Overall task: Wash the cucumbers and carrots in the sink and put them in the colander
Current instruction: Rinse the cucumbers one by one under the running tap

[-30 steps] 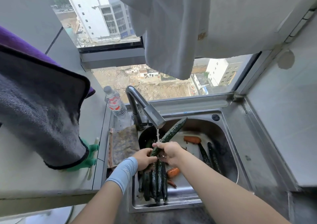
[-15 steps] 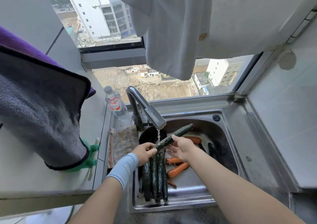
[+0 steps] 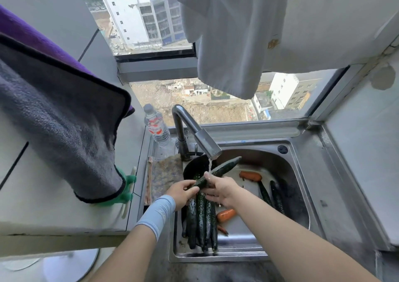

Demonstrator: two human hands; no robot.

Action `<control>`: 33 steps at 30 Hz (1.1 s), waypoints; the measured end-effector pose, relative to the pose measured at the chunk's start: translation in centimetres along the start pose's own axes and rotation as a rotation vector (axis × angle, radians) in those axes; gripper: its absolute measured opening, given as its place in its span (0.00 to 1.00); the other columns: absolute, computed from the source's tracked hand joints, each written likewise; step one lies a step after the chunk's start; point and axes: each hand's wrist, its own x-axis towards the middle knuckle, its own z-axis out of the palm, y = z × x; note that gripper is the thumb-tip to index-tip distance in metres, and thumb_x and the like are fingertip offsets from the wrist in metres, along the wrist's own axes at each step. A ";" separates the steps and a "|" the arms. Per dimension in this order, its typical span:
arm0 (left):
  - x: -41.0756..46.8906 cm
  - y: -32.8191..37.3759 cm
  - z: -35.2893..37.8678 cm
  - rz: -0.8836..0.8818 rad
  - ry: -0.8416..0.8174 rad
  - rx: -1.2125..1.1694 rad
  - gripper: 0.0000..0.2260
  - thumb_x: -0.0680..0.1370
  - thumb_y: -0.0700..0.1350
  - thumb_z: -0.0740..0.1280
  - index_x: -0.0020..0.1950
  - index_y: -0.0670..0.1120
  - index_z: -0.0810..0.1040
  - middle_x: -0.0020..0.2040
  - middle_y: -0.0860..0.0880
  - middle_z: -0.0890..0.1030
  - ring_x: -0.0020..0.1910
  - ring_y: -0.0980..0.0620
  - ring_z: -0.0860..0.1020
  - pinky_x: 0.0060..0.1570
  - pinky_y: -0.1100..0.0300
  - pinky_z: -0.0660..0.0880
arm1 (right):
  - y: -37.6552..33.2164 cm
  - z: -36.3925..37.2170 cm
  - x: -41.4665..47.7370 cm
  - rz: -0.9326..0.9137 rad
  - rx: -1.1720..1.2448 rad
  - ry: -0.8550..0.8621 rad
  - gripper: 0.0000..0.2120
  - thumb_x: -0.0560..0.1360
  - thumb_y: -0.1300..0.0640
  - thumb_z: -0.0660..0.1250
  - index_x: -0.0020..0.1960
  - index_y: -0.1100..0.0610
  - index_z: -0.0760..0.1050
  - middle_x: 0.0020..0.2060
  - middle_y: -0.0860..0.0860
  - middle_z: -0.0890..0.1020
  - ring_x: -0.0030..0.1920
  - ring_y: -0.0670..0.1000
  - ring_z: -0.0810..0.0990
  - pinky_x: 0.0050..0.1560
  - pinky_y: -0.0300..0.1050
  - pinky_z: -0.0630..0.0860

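A long dark cucumber (image 3: pixel 224 168) lies slanted under the running tap (image 3: pixel 200 139). My left hand (image 3: pixel 182 193) grips its lower end. My right hand (image 3: pixel 222 190) is wrapped round its middle, in the water stream. Several more cucumbers (image 3: pixel 201 223) lie side by side in the steel sink (image 3: pixel 302 186) below my hands, and two (image 3: pixel 272 195) lie at the right. One carrot (image 3: pixel 250 176) rests at the back of the basin, another carrot (image 3: pixel 225 215) beside my right forearm. A dark round vessel (image 3: pixel 192 169), maybe the colander, sits under the tap, mostly hidden.
A cloth (image 3: pixel 166 173) lies on the sink's left ledge, a plastic water bottle (image 3: pixel 156 126) behind it. A grey and purple towel (image 3: pixel 56 120) hangs at left over a green glove (image 3: pixel 127 189). White fabric (image 3: pixel 228 33) hangs above the window.
My right hand has slid from beside the cucumber to close round its middle. The cucumber stays under the stream, its far end slightly raised. The left hand keeps its hold.
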 end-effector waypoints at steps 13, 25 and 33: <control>0.6 4.8 1.0 0.079 -0.030 0.297 0.12 0.76 0.54 0.70 0.60 0.58 0.81 0.52 0.57 0.82 0.50 0.55 0.79 0.56 0.63 0.72 | -1.2 -4.3 -0.4 -0.430 -1.678 0.200 0.21 0.78 0.52 0.63 0.70 0.46 0.67 0.66 0.51 0.73 0.70 0.56 0.67 0.72 0.64 0.57; -0.6 4.3 1.3 -0.184 0.044 -0.258 0.06 0.77 0.50 0.70 0.47 0.49 0.83 0.48 0.49 0.84 0.43 0.53 0.81 0.43 0.59 0.73 | -0.8 -5.0 -0.3 0.059 -0.629 0.083 0.13 0.80 0.51 0.66 0.52 0.61 0.72 0.39 0.55 0.78 0.34 0.53 0.77 0.36 0.45 0.76; -1.6 4.1 1.6 -0.300 -0.499 -0.614 0.14 0.84 0.47 0.57 0.68 0.44 0.69 0.57 0.38 0.80 0.50 0.41 0.82 0.42 0.50 0.82 | -0.8 2.0 -0.6 0.151 -0.033 -0.037 0.13 0.84 0.60 0.53 0.43 0.62 0.71 0.36 0.57 0.74 0.35 0.56 0.73 0.40 0.50 0.73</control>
